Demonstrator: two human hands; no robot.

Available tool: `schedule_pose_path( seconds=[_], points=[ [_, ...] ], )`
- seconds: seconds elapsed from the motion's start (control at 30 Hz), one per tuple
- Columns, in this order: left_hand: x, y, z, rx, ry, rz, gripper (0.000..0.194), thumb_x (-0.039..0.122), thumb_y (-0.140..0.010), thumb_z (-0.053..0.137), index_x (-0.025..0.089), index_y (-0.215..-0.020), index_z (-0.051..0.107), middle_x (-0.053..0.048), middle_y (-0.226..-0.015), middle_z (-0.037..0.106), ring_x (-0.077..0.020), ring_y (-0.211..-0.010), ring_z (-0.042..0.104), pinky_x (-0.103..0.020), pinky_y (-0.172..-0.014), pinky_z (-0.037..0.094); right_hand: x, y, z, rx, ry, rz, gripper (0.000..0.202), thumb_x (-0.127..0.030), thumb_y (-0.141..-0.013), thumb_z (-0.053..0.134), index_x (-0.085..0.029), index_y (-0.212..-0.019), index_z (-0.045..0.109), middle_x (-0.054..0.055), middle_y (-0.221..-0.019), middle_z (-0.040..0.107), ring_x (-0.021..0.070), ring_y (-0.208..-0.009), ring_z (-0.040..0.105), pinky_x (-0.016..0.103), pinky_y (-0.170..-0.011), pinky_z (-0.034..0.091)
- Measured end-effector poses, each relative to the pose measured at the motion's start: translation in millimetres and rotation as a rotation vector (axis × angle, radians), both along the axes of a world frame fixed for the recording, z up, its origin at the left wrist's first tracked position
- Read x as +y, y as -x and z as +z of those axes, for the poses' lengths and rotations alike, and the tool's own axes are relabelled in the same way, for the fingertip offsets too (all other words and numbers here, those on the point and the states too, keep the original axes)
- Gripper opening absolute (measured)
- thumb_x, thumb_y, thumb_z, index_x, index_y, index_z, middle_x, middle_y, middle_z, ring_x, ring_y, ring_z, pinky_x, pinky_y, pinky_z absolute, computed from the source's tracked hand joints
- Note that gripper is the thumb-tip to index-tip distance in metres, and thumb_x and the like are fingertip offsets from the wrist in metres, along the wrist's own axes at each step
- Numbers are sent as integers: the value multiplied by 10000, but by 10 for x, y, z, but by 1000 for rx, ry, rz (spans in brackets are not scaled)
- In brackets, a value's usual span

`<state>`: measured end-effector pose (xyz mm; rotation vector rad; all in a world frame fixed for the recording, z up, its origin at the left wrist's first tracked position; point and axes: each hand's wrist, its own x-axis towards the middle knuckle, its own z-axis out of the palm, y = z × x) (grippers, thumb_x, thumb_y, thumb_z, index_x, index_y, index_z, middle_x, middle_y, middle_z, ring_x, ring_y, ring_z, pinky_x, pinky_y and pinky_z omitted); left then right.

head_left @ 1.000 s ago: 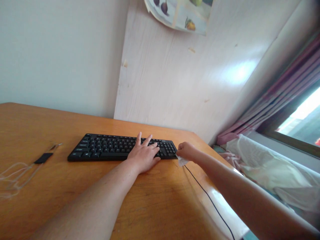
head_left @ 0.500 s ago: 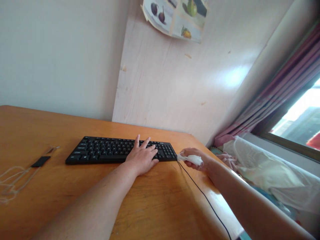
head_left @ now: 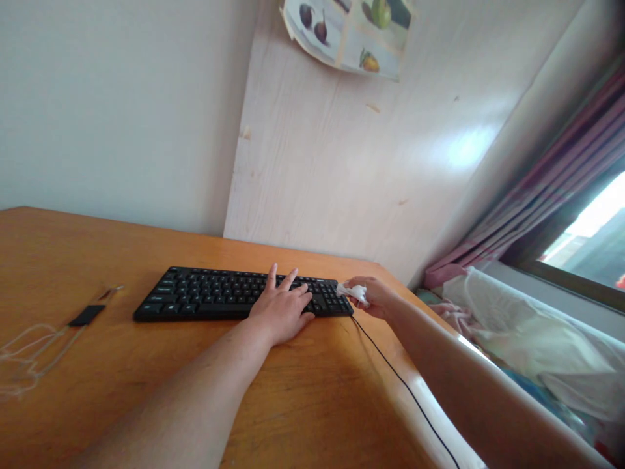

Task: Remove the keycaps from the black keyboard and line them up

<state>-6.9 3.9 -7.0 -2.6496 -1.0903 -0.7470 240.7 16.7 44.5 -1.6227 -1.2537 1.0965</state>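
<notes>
A black keyboard [head_left: 209,293] lies flat on the wooden table. My left hand [head_left: 280,309] rests on its right half with the fingers spread, the thumb at the near edge, hiding some keys. At the keyboard's right end, my right hand [head_left: 374,294] is closed around a crumpled white tissue [head_left: 356,293]. The tissue touches the right edge by the number pad. From that end a thin black cable [head_left: 405,384] runs toward me across the tabletop.
On the left of the table [head_left: 161,378] lies a small black piece [head_left: 88,315] with pale cords [head_left: 36,355]. A pale board [head_left: 312,169] with a fruit picture [head_left: 342,39] stands behind. Bedding [head_left: 527,332] and a purple curtain [head_left: 532,202] are at the right.
My right hand has moved a little away from me and left with the tissue, up along the keyboard's right edge. My left hand stays on the keys. The view has shifted slightly.
</notes>
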Motion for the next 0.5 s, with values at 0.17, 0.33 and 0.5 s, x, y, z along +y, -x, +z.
schedule_pose_path(
  seconds=[0.17, 0.33, 0.5],
  points=[
    [-7, -8, -4, -5, -7, 9, 432, 536, -892, 430, 290, -1185, 631, -36, -1328, 588, -330, -1411, 232, -639, -1090, -124, 327, 102, -73, -97, -26, -48, 132, -206, -746, 524, -151, -627, 540, -1, -499, 510, 78, -408, 449, 168, -375, 331],
    [-8, -14, -15, -8, -1, 16, 435, 545, -891, 426, 299, -1187, 629, -23, -1337, 580, -337, -1420, 202, -639, -1091, -127, 519, 135, -146, -295, -49, -45, 197, -217, -765, 488, -173, -573, 483, -14, -455, 468, 87, -406, 448, 175, -389, 347],
    [0, -19, -23, -9, -4, 16, 435, 546, -888, 427, 297, -1180, 633, -24, -1336, 581, -327, -1416, 214, -633, -1094, -138, 589, 131, -171, -639, -77, 25, 189, -196, -777, 496, -176, -593, 529, -4, -479, 516, 112, -462, 518, 181, -420, 371]
  ],
)
